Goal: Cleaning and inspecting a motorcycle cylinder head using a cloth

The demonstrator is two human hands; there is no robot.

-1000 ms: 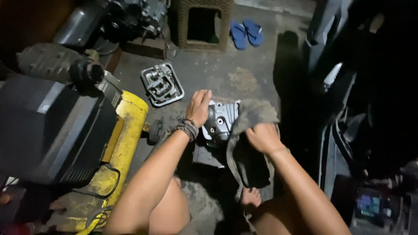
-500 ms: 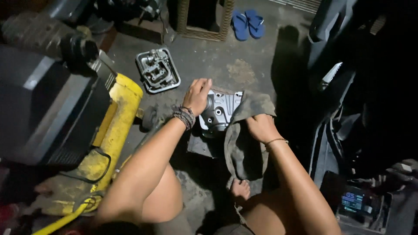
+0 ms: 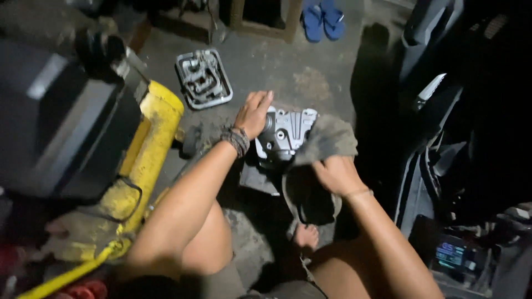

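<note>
Work in hand, as judged from the frame: wiping down a cast metal engine part with a rag; the next move calls for a steady brace from one hand while the other works cloth across ribs and recesses. Largest item: the dark machine housing (image 3: 61, 122) at far left, boxy, matte, with a yellow tank (image 3: 147, 160) alongside it, rounded, painted, scuffed and grimy. The concrete floor (image 3: 310, 77) is rough, stained and dusty. At far right stand dark plastic panels (image 3: 443, 182), smooth and curved, with a small lit screen (image 3: 451, 256) low among them. The rag (image 3: 318, 152) is grey, coarse, limp cloth, draped over the right edge of the part and hanging toward the person's foot (image 3: 306, 237). The part (image 3: 285, 133) lies on the floor at centre, between both hands: pale cast alloy, ribbed, with bolt bosses. A second casting (image 3: 203, 78), flat, rectangular and webbed, lies apart at upper left. Blue sandals (image 3: 324, 19) sit at the top edge. The right hand (image 3: 335, 174) is closed on the rag, fingers bunched in cloth. The left hand (image 3: 254, 113), fingers spread flat, presses on the part's left end without clasping it; a braided wristband (image 3: 237, 141) circles that wrist.
</note>
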